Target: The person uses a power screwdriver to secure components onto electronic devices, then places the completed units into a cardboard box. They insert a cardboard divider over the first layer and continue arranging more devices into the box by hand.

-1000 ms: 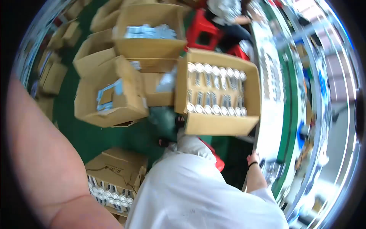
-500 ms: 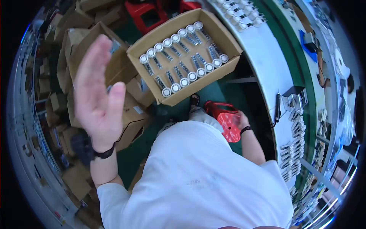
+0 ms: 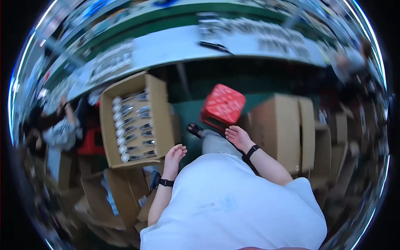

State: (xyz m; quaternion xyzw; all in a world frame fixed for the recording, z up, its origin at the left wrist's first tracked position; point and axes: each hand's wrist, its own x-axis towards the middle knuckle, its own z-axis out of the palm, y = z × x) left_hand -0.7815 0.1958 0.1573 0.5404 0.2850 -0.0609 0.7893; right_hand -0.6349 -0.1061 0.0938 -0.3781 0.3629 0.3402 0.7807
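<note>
My left hand [image 3: 175,157] hangs low beside the near right corner of an open cardboard box [image 3: 156,112]; its fingers are loosely bent and apart, with nothing in them. In the box lie several slim parts [image 3: 130,128] with round white heads and shiny, patterned stems, the heads lined up along the left wall. My right hand [image 3: 238,136] is open and empty, just short of a red plastic stool [image 3: 225,102]. Whether its fingertips touch the stool I cannot tell. Both wrists wear dark bands, and a small black device sits at the left one.
A long white workbench [image 3: 166,43] runs across the far side, with a black pen-like tool [image 3: 214,46] and blurred rows of parts. Tall cardboard boxes [image 3: 287,133] stand right of the stool; more opened boxes [image 3: 121,191] lie left. People [image 3: 62,129] are at both sides.
The view has swung to the right, so the bench lies ahead and the box of parts at left. My left hand has come down from its raised position; my right hand remains near the stool.
</note>
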